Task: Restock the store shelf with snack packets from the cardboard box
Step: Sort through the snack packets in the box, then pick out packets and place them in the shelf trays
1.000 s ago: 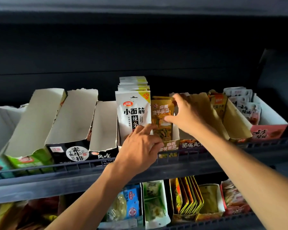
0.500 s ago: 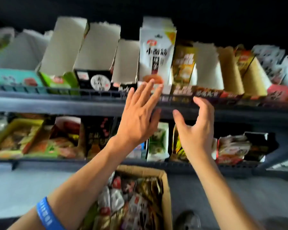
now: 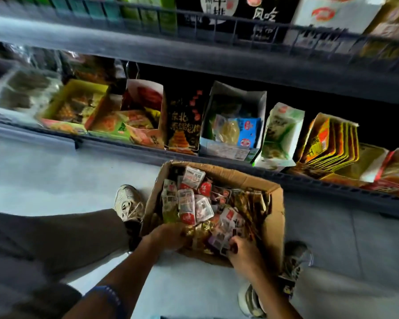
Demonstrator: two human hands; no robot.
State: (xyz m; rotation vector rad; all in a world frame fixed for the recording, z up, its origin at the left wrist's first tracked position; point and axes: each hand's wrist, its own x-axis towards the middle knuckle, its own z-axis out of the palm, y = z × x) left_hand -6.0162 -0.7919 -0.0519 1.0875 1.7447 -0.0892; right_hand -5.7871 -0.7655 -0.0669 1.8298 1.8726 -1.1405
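An open cardboard box (image 3: 275, 217) stands on the floor in front of the shelf, filled with several mixed snack packets (image 3: 189, 203). Both my hands are down inside its near end. My left hand (image 3: 168, 237) has its fingers curled round a bunch of golden packets (image 3: 199, 229). My right hand (image 3: 243, 253) curls its fingers into dark and white packets (image 3: 221, 244) at the box's near right. The fingertips of both hands are buried among the wrappers.
The lower shelf (image 3: 124, 147) carries open display boxes of snacks right behind the box. The upper shelf rail (image 3: 194, 54) runs across the top. My shoes (image 3: 128, 201) (image 3: 295, 259) flank the box on the grey floor (image 3: 55, 180). My trouser leg (image 3: 44, 245) fills the left.
My view dropped from the upper shelf to the floor. Both hands left the shelf's display boxes and came down into the cardboard box, where they now close on packets.
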